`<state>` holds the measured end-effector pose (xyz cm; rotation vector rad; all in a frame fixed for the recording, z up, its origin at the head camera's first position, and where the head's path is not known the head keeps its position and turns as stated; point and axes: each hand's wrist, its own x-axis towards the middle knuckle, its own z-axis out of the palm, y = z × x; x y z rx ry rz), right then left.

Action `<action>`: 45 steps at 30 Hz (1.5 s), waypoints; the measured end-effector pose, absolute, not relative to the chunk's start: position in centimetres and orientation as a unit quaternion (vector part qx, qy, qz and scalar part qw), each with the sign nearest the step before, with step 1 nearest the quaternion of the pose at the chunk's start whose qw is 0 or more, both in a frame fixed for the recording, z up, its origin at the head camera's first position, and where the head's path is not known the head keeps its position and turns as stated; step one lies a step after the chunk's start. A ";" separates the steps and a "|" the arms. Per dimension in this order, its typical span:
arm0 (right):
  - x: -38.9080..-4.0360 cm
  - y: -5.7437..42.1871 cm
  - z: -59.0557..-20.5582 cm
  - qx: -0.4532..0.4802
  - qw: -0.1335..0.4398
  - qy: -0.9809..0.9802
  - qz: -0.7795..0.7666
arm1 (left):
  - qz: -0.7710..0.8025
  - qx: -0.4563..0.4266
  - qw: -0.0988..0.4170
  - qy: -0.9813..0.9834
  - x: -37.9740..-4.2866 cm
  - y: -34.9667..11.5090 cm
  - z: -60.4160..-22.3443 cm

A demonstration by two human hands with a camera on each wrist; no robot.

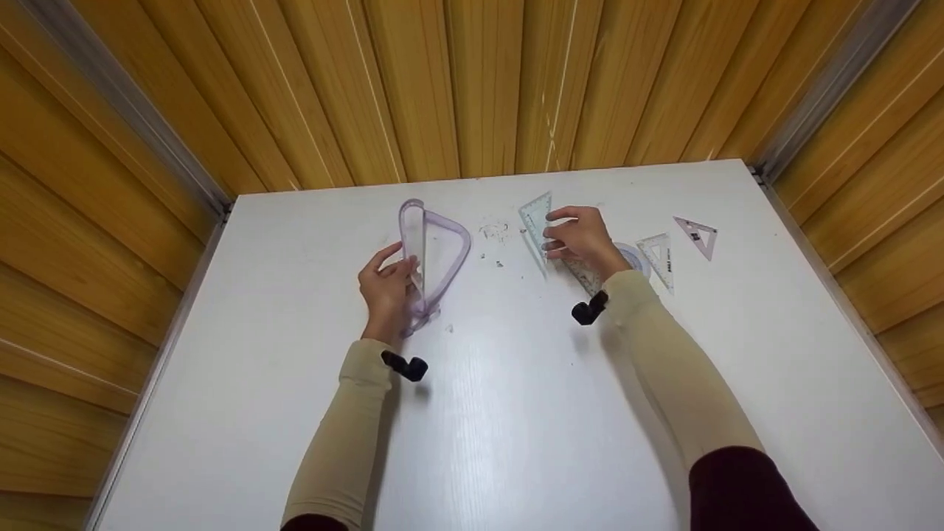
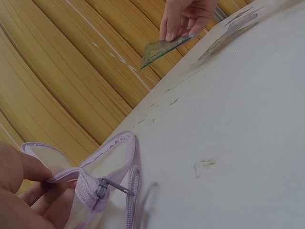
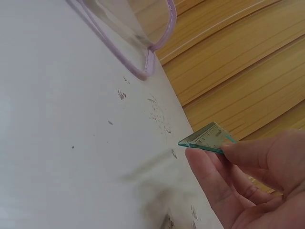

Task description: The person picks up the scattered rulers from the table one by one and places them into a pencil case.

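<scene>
A see-through zip pouch (image 1: 466, 240) with light purple edging stands with its mouth spread apart, left of the table's middle. My left hand (image 1: 386, 290) grips its left edge between thumb and fingers; the zip pull (image 2: 116, 186) hangs near them in the left wrist view. To the right, my right hand (image 1: 582, 234) pinches a transparent greenish set square (image 1: 534, 212) by one side. The right wrist view shows this set square (image 3: 209, 137) between thumb and fingertips, raised off the table with a shadow below. Partly hidden under the right hand lies a clear ruler-like piece (image 1: 581, 276).
Right of the right hand lie a bluish protractor (image 1: 639, 258), partly covered by the wrist, a clear set square (image 1: 656, 258) and a pinkish set square (image 1: 697, 236). Dark smudges (image 1: 494, 231) mark the white table (image 1: 479, 413). Wood-patterned panels (image 1: 487, 88) rise behind it.
</scene>
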<state>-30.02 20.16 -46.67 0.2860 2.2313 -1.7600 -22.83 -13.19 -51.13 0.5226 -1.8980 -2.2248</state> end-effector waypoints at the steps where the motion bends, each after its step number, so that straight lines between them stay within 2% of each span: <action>1: -30.1 19.9 -46.7 0.097 0.142 0.773 -0.610 | -0.748 0.176 0.086 -0.634 -22.9 -13.2 -51.1; 24: -32.6 12.3 -47.6 0.065 0.158 0.785 -0.595 | -0.740 0.176 0.097 -0.642 -22.9 -12.9 -51.3; 45: -32.3 6.5 -48.5 0.047 0.169 0.779 -0.601 | -0.756 0.178 0.091 -0.624 -22.8 -12.6 -51.1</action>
